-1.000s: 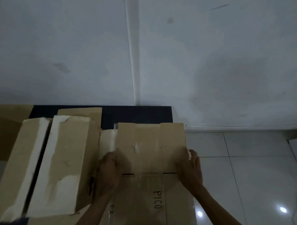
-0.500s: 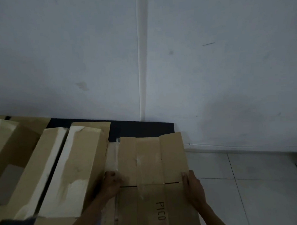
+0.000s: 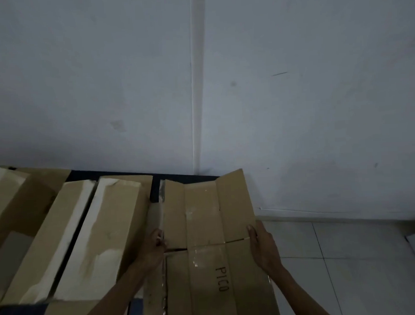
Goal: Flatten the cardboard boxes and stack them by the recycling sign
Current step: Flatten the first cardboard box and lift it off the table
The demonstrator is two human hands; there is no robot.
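Plainly printed on the near panel of the flattened box (image 3: 205,229) is "PICO", in dark letters running sideways. The left hand (image 3: 155,245) pinches the box's left edge with curled fingers. The right hand (image 3: 262,245) grips the right edge, thumb on top. The box lies just beside two open boxes (image 3: 105,233) with pale flaps, its far flaps rising towards the wall (image 3: 294,106), above the tiled floor (image 3: 360,257).

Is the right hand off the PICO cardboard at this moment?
No, the right hand grips the right edge of the PICO cardboard, thumb on top, at the flap crease.
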